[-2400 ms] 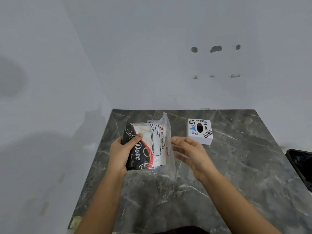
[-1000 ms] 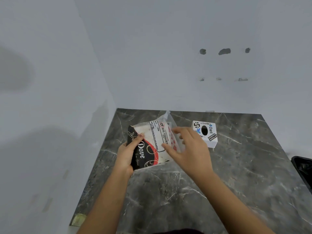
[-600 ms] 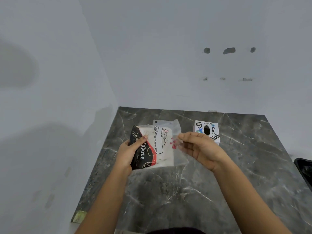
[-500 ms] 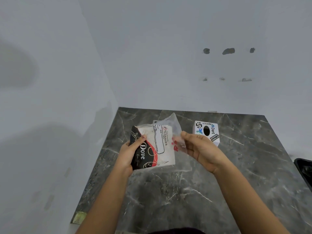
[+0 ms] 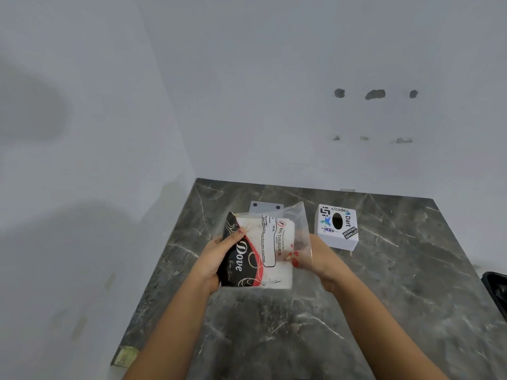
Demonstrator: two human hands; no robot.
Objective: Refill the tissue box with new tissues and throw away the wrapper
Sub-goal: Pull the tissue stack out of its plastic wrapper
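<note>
A pack of tissues in a clear plastic wrapper [image 5: 270,248], black, red and white with "Dove" printed on it, is held above the dark marble counter [image 5: 384,297]. My left hand [image 5: 219,259] grips the pack's black left end. My right hand [image 5: 310,259] is at the wrapper's open right end, its fingers showing through the clear plastic. A white cube tissue box [image 5: 338,229] with stickers and a dark oval hole on top stands on the counter just right of the pack, empty-looking.
White walls close in on the left and the back. A black bin [image 5: 498,292] shows at the right edge, below counter level. A small pale plate with two holes [image 5: 265,207] lies behind the pack. A yellowish scrap [image 5: 124,356] sits at the counter's near-left corner.
My right hand let go of the pack's top and moved to the wrapper's right end, where its fingers now lie behind the clear plastic. The pack stayed in my left hand.
</note>
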